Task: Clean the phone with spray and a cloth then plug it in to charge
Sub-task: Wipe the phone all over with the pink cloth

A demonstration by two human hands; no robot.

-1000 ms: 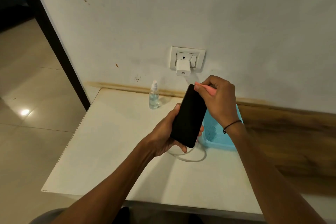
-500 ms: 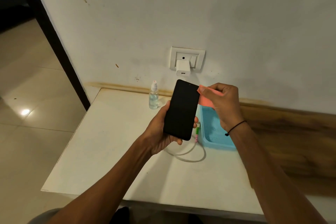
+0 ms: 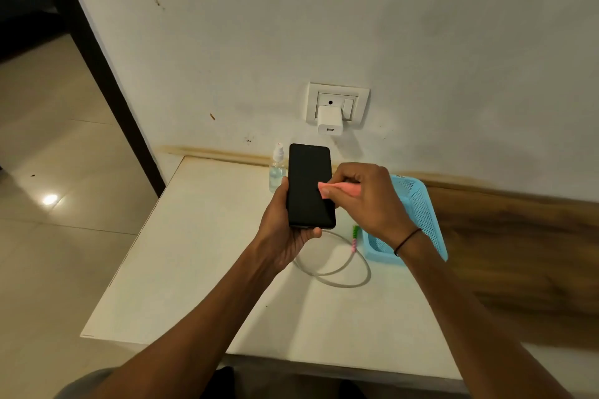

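While the left hand grips the phone from below, fingers curled round its lower edge and sides, the screen faces up, dark, held above the surface. Right hand pinches a pink cloth between thumb and fingers; cloth end touches the screen's right side, about mid-height. Black band on the right wrist. Spray bottle stands upright on the surface just behind the phone, partly hidden by it. White cable lies looped on the surface below the hands, green and pink ends beside the blue basket. White charger sits in the wall socket, USB port empty. Basket sits right of the hands, against the wall.
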